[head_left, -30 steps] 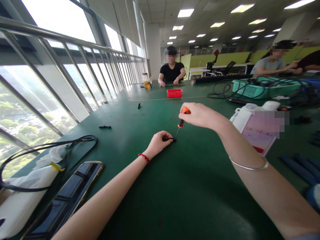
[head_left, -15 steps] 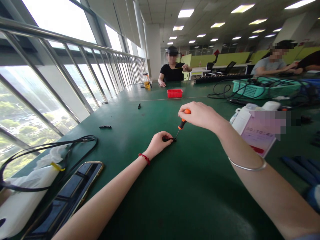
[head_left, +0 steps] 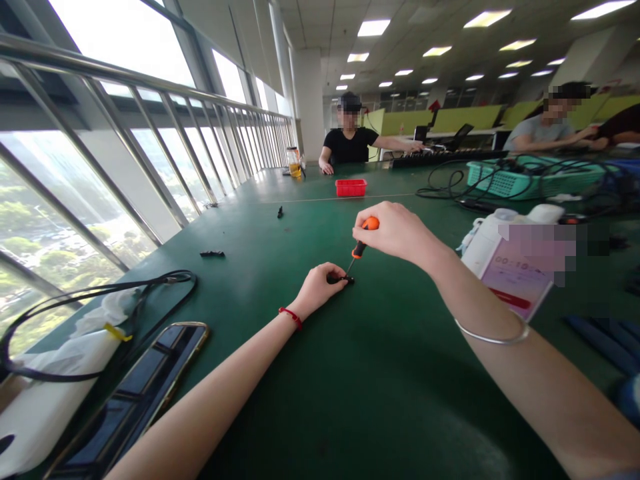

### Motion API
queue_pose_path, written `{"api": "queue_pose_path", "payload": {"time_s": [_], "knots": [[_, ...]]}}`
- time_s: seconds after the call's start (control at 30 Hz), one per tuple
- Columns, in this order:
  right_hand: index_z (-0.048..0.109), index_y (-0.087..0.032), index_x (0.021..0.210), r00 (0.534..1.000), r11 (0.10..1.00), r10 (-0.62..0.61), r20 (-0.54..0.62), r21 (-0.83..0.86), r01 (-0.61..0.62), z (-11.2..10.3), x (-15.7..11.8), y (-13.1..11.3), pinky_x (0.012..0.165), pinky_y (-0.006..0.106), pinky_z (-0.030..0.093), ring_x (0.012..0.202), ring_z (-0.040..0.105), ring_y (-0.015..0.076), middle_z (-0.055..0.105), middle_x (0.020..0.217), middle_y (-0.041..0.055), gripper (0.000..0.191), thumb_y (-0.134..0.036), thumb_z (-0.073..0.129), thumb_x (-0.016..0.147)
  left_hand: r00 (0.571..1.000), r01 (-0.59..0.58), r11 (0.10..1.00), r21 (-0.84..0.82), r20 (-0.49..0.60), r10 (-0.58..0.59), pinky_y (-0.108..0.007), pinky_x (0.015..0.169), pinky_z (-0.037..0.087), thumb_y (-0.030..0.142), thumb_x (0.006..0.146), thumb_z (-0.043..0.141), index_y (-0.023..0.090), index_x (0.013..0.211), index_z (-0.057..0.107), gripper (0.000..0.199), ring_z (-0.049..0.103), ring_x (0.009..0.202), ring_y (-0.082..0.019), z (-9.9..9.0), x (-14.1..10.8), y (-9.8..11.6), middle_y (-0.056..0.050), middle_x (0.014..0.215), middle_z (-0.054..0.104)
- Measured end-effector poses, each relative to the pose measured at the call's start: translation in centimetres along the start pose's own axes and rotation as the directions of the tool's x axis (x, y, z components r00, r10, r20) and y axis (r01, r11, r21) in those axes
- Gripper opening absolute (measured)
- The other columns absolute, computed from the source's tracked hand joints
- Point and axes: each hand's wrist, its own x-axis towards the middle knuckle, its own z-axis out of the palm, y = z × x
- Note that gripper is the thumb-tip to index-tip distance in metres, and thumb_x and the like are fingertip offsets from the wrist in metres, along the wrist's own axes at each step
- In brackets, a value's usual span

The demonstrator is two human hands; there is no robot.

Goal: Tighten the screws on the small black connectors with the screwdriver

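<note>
barely shifted since the earlier frames: right hand (head_left: 395, 231) a touch lower and nearer the part, screwdriver (head_left: 361, 245) tilted a little more toward the left, left hand (head_left: 316, 288) unchanged on the table.

right hand closed around the orange handle top, fingers curled over it, shaft slanting down and left to a tip that meets the small black part (head_left: 345, 279). left hand closed in a pinch on that part, thumb and fingertips pressing it flat against the green table (head_left: 390, 400), red cord at the wrist.

likely light and rigid, that black piece, moulded plastic by the look, small enough to skid or spin under a turning tip; best held low at its near end, pressed down, fingers clear of the blade. screwdriver slim and stiff, best gripped at the rubbery handle, palm over the cap for downward pressure.

further out: two more small black pieces (head_left: 212, 253) toward the window side, a phone (head_left: 150, 380) and a black cable loop (head_left: 100, 313) at near left, a white bottle (head_left: 487, 240) at right, a red bin (head_left: 351, 187) farther up, a person in black (head_left: 353, 143) seated at the far end.
</note>
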Motion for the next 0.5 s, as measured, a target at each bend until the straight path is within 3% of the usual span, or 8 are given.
{"api": "queue_pose_path", "payload": {"time_s": [0.5], "knots": [[0.067, -0.025, 0.070, 0.998, 1.000, -0.027, 0.051, -0.009, 0.027, 0.68, 0.06, -0.49, 0.056, 0.025, 0.031, 0.066, 0.053, 0.0154, 0.064, 0.069, 0.0001, 0.021, -0.034, 0.049, 0.071, 1.000, -0.014, 0.999, -0.036, -0.009, 0.013, -0.028, 0.072, 0.050, 0.026, 0.070, 0.063, 0.015, 0.077, 0.063, 0.013, 0.062, 0.076, -0.017, 0.12, 0.06, -0.22, -0.005, 0.082, 0.068]]}}
